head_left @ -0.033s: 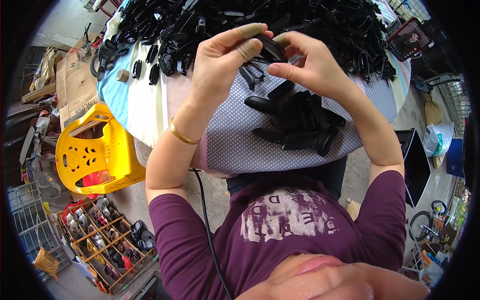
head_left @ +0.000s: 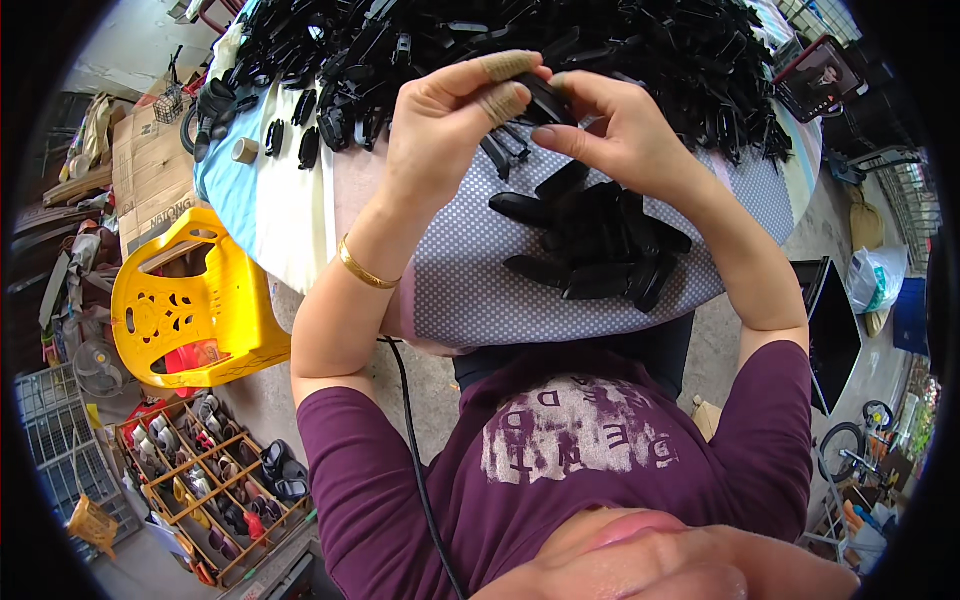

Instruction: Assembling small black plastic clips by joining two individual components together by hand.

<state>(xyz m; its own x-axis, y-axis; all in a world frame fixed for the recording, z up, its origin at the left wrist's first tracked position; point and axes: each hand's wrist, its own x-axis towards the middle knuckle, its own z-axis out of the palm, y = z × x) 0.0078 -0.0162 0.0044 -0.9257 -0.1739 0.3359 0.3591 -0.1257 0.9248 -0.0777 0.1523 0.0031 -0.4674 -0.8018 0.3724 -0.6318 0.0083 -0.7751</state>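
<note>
My left hand [head_left: 435, 135], with beige tape round its thumb and a finger, pinches one end of a long, glossy black plastic piece [head_left: 546, 100]. From the other side my right hand [head_left: 640, 135] grips the same piece, its thumb below and fingers above. What kind of part it is I cannot make out. Just under the hands lie a few thin black pieces [head_left: 496, 155]. Closer to me, a small pile of black plastic pieces [head_left: 595, 240] rests on the dotted tablecloth [head_left: 460, 290].
A large heap of black pieces [head_left: 660, 45] covers the table's far side. At the left are a tape roll [head_left: 244, 151], a yellow plastic chair [head_left: 190, 310] and a shoe rack [head_left: 205, 480]. A framed screen or picture [head_left: 822, 78] stands at the far right.
Both hands have shifted very slightly, the left a little to the right. They still hold the black plastic piece, and the piles have not moved.
</note>
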